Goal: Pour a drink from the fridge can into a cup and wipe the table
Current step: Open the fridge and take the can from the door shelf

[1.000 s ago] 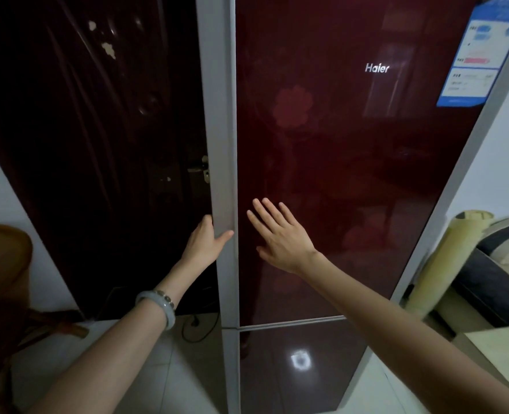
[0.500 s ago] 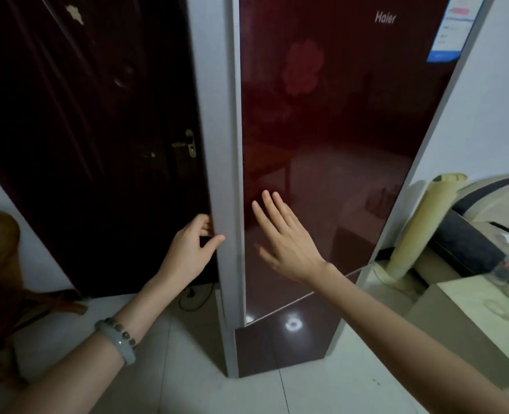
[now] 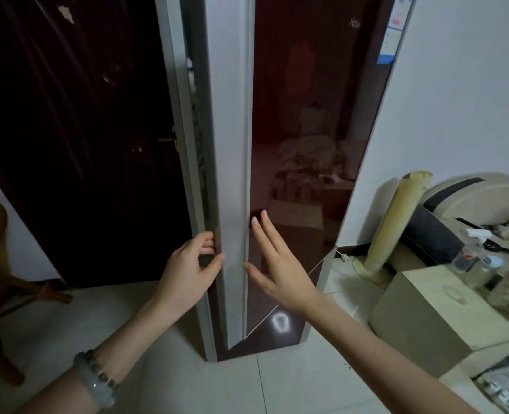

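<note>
1. At far left stands a dark room door (image 3: 83, 115), which has no part in the task.
2. The left hand (image 3: 192, 264) grips the pale side edge of the fridge door (image 3: 307, 144). Its fingers (image 3: 207, 242) are curled behind the edge and the thumb lies on the near face. We can see a bracelet (image 3: 98, 380) on that wrist.
3. The fridge door stands ajar. A narrow gap shows between it and the cabinet, too slim and dim for us to make out what is on the shelves.
4. The right hand (image 3: 277, 264) is released, with its fingers straight and spread, flat toward the glossy red front just beside the edge. We cannot tell whether it touches the surface.
5. At right, well apart from the fridge, a pale counter (image 3: 426, 309) carries a spray bottle (image 3: 471, 243) and other small items that are too blurred for us to name.
6. The can is not in view, and we judge that it is inside the fridge. We cannot pick out a cup with certainty.
7. We judge the task to be at its very start, with only the opening of the fridge under way. Taking out the can, pouring into the cup and wiping the counter are all left to do.
</note>
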Available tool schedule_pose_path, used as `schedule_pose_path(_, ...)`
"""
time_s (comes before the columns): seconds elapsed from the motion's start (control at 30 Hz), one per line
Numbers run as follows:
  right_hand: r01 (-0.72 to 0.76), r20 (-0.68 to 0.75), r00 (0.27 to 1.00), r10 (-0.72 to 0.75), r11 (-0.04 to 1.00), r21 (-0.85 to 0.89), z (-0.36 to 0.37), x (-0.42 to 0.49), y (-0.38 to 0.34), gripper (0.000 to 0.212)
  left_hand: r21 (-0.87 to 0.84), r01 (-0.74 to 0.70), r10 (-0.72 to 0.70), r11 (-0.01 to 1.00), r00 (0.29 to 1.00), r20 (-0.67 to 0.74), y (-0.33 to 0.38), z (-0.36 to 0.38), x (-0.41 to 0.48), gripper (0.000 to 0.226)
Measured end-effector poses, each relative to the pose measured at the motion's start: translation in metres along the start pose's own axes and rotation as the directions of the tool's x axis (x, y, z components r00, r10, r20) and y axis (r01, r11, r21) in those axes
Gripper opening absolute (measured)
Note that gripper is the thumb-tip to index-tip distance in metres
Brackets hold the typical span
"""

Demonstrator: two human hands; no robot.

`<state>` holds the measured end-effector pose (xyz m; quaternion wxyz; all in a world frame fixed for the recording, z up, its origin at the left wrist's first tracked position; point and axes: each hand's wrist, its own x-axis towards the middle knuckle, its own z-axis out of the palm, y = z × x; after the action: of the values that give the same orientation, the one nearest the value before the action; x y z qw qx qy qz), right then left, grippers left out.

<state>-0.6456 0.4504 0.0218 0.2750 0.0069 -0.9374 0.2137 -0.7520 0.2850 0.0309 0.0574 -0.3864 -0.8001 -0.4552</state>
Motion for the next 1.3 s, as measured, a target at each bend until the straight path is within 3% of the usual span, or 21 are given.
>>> schedule_pose_path(0.37, -0.055, 0.003, 0.998, 0.055, 0.997, 0.051, -0.063, -0.103, -0.014, 0.084, -0.070, -0.059, 0.060, 0.996, 0.998, 0.007, 0.105, 0.054, -0.080, 0.047)
schedule_pose_path(0.63, -0.169, -0.122, 0.980, 0.159, 0.983, -0.071, -0.113, -0.170, 0.002, 0.087, 0.039, -0.261, 0.246, 0.964, 0.943, 0.225, 0.164, 0.099, -0.117, 0.059)
schedule_pose_path(0.73, -0.185, -0.201, 0.969, 0.146, 0.964, -0.191, -0.129, -0.190, 0.016, 0.088, 0.085, -0.451, 0.420, 0.888, 0.874, 0.245, 0.179, 0.113, -0.122, 0.055)
schedule_pose_path(0.83, -0.182, -0.247, 0.961, 0.123, 0.955, -0.235, -0.147, -0.207, 0.026, 0.082, 0.131, -0.558, 0.508, 0.819, 0.812, 0.287, 0.188, 0.124, -0.119, 0.054)
schedule_pose_path(1.0, -0.251, -0.279, 0.946, 0.166, 0.919, -0.304, -0.176, -0.235, 0.044, 0.080, 0.316, -0.687, 0.567, 0.654, 0.722, 0.396, 0.195, 0.151, -0.108, 0.064)
schedule_pose_path(1.3, -0.500, -0.442, 0.830, 0.341, 0.805, -0.318, -0.217, -0.271, 0.090, 0.083, 0.374, -0.778, 0.601, 0.504, 0.627, 0.495, 0.214, 0.226, -0.077, 0.075)
